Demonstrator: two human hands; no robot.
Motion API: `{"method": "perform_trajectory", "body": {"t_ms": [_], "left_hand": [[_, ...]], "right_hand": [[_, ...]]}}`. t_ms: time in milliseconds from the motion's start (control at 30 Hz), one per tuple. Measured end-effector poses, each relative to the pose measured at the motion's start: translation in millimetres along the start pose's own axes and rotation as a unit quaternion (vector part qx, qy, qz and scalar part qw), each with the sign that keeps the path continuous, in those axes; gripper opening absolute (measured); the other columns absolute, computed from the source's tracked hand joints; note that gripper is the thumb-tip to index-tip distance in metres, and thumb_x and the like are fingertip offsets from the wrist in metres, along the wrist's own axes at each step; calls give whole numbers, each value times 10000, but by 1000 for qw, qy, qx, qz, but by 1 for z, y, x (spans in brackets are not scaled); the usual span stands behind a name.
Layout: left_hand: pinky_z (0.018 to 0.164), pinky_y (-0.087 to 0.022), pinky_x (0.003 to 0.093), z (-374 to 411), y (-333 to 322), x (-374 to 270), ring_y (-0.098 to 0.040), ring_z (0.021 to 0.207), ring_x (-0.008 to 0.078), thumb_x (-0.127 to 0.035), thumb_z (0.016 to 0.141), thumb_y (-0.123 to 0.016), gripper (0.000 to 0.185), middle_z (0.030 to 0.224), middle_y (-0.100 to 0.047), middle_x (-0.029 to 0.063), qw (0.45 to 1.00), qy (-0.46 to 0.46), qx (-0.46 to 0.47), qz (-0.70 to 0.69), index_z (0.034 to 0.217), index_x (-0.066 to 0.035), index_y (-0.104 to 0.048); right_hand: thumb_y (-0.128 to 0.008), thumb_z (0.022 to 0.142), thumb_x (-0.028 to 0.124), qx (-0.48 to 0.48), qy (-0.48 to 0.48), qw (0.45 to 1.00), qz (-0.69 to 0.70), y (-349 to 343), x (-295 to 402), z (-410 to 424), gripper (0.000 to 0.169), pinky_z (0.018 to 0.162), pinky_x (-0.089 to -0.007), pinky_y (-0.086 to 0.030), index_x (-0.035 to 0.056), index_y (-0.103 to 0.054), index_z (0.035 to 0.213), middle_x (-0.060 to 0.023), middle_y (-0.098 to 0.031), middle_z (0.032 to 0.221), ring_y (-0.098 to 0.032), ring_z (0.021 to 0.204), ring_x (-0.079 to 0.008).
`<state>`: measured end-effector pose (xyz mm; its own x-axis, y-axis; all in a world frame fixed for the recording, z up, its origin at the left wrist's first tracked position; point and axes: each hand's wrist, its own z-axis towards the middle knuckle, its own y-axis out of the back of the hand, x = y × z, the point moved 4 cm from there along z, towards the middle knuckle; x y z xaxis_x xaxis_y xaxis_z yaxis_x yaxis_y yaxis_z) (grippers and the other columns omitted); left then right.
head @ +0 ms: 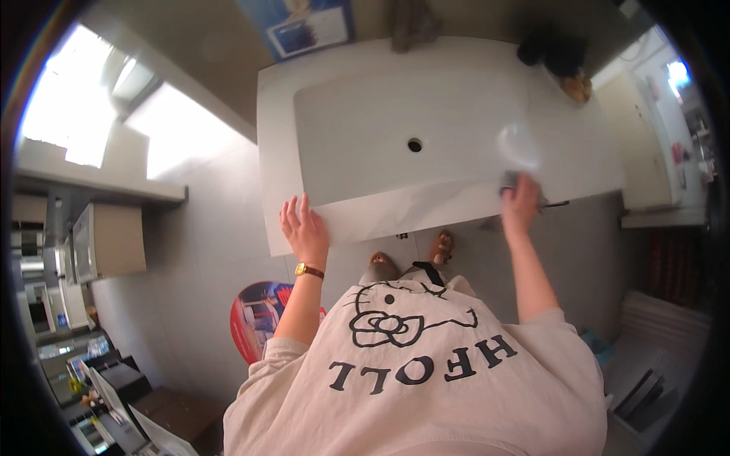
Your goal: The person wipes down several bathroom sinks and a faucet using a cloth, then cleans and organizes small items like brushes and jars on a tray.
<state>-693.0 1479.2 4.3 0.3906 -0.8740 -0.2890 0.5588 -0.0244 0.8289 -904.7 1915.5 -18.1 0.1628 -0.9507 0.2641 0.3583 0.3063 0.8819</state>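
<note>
A white rectangular washbasin (388, 114) with a round dark drain hole (414, 145) lies before me. My left hand (305, 228) rests on the near left corner of its marble-patterned rim (399, 211), fingers apart and holding nothing; a watch (308, 270) is on that wrist. At the front rim towards the right, my right hand (520, 202) presses a grey cloth (509, 180), slightly blurred. The cloth is partly hidden under the fingers.
Dark items and a brown object (577, 88) stand at the basin's back right corner. A poster (311, 28) is behind the basin. A red and blue round sign (251, 319) is at lower left. Stacked sheets (656, 336) are at lower right.
</note>
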Motion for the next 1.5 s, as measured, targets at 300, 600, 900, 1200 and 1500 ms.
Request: {"method": "perform_trajectory", "body": {"t_ms": [300, 600, 900, 1200, 1500], "left_hand": [[1017, -365, 461, -2, -6, 3, -464, 1215, 336, -75, 874, -526, 349, 1249, -539, 130, 999, -17, 6, -42, 1221, -66, -550], [1020, -355, 449, -3, -3, 6, -474, 1201, 314, -82, 873, -514, 330, 1236, -552, 109, 1000, 1, 14, -26, 1199, -66, -560], [1019, -355, 432, -4, -6, 4, -484, 1185, 309, -78, 862, -491, 311, 1216, -568, 109, 1000, 28, 5, -1, 1162, -47, -564], [1008, -358, 455, -8, -17, 20, -469, 1168, 354, -97, 860, -470, 312, 1211, -546, 173, 998, 51, 6, 25, 1147, 0, -542], [1032, -333, 466, -47, -31, -13, -444, 1197, 367, -179, 931, -474, 385, 1266, -500, 203, 949, 252, -112, 156, 1243, 47, -473]], "right_hand": [[-683, 751, 431, 211, 366, 897, 131, -15, 304, -90, 629, 952, -487, -386, 109, -535, 1270, -90, -517, 1233, -428, 1221, -286], [-691, 741, 454, 232, 322, 906, 147, -19, 252, -56, 608, 953, -454, -380, 141, -559, 1244, -51, -585, 1129, -506, 1128, -224], [-659, 756, 250, 94, 114, 988, 41, 22, -42, 32, 595, 1069, -449, -347, 209, -505, 1330, 3, -497, 1371, -385, 1339, -243], [-659, 792, 336, 106, 40, 993, -16, -8, -28, 74, 554, 950, -490, -415, 118, -519, 1281, -55, -460, 1393, -380, 1325, -272], [-712, 722, 274, 290, 302, 902, 106, 57, -127, 81, 691, 946, -410, -437, 213, -474, 1367, 13, -392, 1483, -363, 1364, -204]]}}
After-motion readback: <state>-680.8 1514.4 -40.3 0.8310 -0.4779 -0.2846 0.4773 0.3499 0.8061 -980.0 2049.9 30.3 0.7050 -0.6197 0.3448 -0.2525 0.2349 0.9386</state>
